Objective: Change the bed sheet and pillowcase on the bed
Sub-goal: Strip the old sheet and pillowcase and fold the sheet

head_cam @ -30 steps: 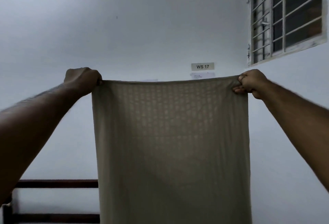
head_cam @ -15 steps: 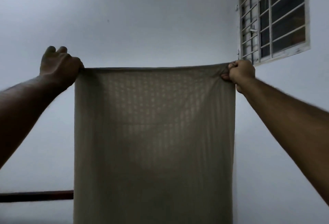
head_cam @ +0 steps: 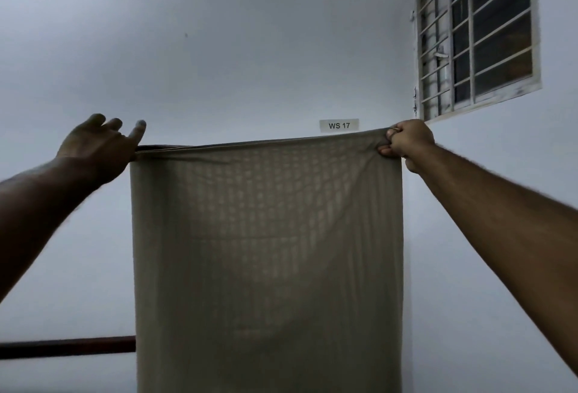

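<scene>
A beige patterned sheet [head_cam: 266, 252], folded in layers, hangs in front of me and runs out of the bottom of the view. My right hand [head_cam: 406, 144] grips its top right corner in a closed fist. My left hand [head_cam: 100, 148] is at the top left corner with its fingers lifted and spread. That corner stays caught at the thumb side of the hand, and the top edge is still stretched between both hands. The bed itself is hidden behind the sheet.
A white wall faces me with a small "WS 17" label [head_cam: 339, 125] just above the sheet's edge. A barred window [head_cam: 475, 36] sits high on the right wall. A dark wooden rail [head_cam: 67, 347] crosses low on the left.
My left hand's fingers have uncurled from a fist and now stick up. Both hands and the sheet's top edge sit lower than half a second ago, and the label shows again.
</scene>
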Available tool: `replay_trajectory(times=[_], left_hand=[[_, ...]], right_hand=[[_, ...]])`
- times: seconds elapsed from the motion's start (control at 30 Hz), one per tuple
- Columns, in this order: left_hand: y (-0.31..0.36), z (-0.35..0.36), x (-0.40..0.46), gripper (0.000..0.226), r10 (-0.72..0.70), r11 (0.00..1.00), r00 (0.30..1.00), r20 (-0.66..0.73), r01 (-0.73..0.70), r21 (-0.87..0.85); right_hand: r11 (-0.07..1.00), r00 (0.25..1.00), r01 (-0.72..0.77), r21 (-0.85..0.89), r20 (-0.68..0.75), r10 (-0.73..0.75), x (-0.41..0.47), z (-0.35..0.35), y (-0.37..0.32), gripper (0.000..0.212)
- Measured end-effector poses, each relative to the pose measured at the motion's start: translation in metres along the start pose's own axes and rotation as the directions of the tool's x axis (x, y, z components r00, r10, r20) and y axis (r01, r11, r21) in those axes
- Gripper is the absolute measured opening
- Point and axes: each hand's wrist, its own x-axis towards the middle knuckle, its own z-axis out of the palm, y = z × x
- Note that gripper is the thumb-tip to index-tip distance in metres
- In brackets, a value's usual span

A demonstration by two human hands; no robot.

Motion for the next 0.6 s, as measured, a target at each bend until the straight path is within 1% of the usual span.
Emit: replay_trajectory(times=[0.03,0.07,0.13,0.17,0.2,0.23,0.27,0.33,0.4,0.47,0.6], left_hand=[[0.001,-0.004,-0.003,0.069,0.030,0.998,0.996,0.085,-0.025,-0.051],[0.001,-0.005,-0.006,0.072,0.078,0.996,0.985,0.152,-0.084,0.032],[0.004,-0.008,-0.018,0.074,0.214,0.967,0.957,0.196,-0.237,0.098],[0.004,-0.009,-0.022,0.075,0.253,0.950,0.948,0.192,-0.281,0.134],[0.005,-0.005,-0.022,0.074,0.234,0.937,0.949,0.209,-0.278,0.213],[0.005,0.000,-0.025,0.073,0.244,0.941,0.947,0.211,-0.284,0.186],[0.009,0.000,-0.027,0.071,0.238,0.936,0.945,0.227,-0.285,0.207],[0.009,0.001,-0.028,0.068,0.244,0.936,0.950,0.195,-0.283,0.208],[0.008,0.000,-0.028,0.069,0.246,0.935,0.945,0.216,-0.290,0.205],[0.006,0.004,-0.028,0.072,0.232,0.938,0.955,0.187,-0.270,0.217],[0.002,0.002,-0.028,0.078,0.167,0.962,0.951,0.261,-0.216,0.170]], right_hand=[[1.000,1.000,0.001,-0.010,-0.001,-0.001,0.001,0.000,0.001,0.023],[1.000,1.000,0.000,-0.016,-0.005,-0.001,0.002,0.000,0.002,0.023],[1.000,1.000,-0.010,-0.030,-0.014,0.009,0.002,-0.002,0.005,0.019],[0.999,1.000,-0.014,-0.040,-0.013,0.013,0.002,-0.004,0.008,0.016],[0.998,1.000,-0.016,-0.054,-0.009,0.015,0.002,-0.006,0.011,0.013],[0.998,1.000,-0.020,-0.062,-0.001,0.020,0.001,-0.007,0.013,0.011],[0.998,1.000,-0.023,-0.061,0.005,0.023,0.000,-0.008,0.016,0.010],[0.998,0.999,-0.033,-0.053,0.016,0.034,-0.001,-0.008,0.020,0.010],[0.998,0.999,-0.035,-0.052,0.019,0.036,-0.002,-0.008,0.019,0.011],[0.999,0.999,-0.023,-0.040,0.033,0.024,-0.002,-0.008,0.017,0.011],[0.999,0.999,-0.007,-0.039,0.050,0.009,-0.003,-0.007,0.010,0.016]])
